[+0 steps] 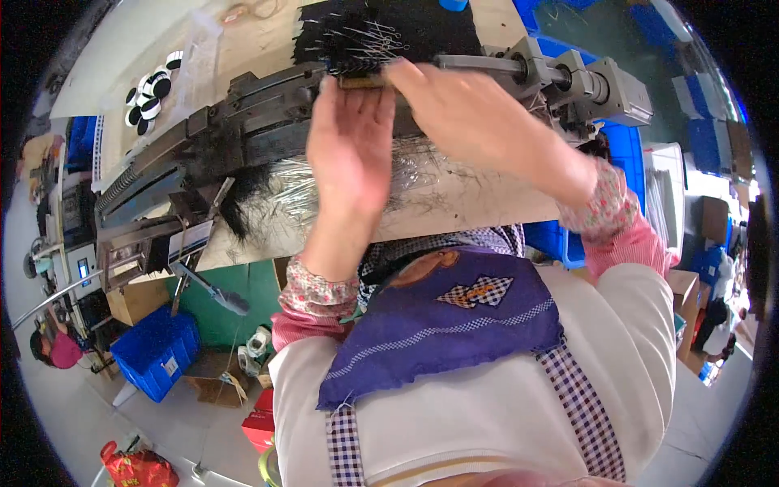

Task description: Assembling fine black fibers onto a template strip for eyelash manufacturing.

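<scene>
My left hand (355,142) is palm up against the front of a long metal bench machine (268,105), its fingers stretched toward a small brass-coloured strip (361,82). My right hand (454,101) comes over the machine from the right, slightly blurred, with its fingers bent together at the strip's right end. What its fingertips hold is hidden. Just beyond both hands, thin twisted-wire brushes (369,36) with looped ends lie in a pile on a black cloth (442,32). Silvery wire pieces (296,187) lie on the bench below the machine, beside a tuft of black bristles (235,203).
Black-and-white round pieces (148,97) sit at the far left by a clear plastic box (195,61). A grey cylinder unit (604,85) ends the machine at right. Loose bristles litter the wooden bench (462,191). A blue crate (158,353) stands on the floor at left.
</scene>
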The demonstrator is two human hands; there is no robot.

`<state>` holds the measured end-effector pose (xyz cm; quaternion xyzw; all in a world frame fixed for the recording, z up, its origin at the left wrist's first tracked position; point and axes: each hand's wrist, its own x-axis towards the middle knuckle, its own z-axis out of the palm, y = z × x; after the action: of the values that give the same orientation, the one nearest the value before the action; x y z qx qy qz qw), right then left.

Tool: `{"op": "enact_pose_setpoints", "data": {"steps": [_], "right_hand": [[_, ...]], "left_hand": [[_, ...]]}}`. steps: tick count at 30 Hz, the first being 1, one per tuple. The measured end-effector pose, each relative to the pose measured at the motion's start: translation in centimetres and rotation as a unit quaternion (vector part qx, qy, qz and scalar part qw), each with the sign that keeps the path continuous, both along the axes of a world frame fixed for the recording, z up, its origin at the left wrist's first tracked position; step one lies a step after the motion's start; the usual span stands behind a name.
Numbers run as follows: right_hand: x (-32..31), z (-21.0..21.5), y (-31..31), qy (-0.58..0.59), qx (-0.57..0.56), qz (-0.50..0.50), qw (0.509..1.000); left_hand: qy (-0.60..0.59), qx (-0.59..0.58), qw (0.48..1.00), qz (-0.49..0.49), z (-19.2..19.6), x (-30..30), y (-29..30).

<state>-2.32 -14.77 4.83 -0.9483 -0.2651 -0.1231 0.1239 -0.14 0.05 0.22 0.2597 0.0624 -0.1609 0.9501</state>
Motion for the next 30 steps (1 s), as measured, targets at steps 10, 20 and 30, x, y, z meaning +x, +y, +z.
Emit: {"op": "enact_pose_setpoints", "data": {"steps": [10,20,30], "right_hand": [[-4.7,-12.6,-4.6,0.156,0.022,-0.056,0.986],[-5.5,-10.2,-4.8,0.128,0.191,-0.039,0.972],[-7.3,-5.9,-5.1,0.150,0.290,-0.134,0.936]], "left_hand": [[-0.077,0.172,0.981,0.043,-5.3,-4.4,-2.3],[-0.049,0.959,0.124,0.250,-7.6,-12.6,31.4],[-0.074,0.948,0.165,0.262,-9.2,-12.0,25.0]]}}
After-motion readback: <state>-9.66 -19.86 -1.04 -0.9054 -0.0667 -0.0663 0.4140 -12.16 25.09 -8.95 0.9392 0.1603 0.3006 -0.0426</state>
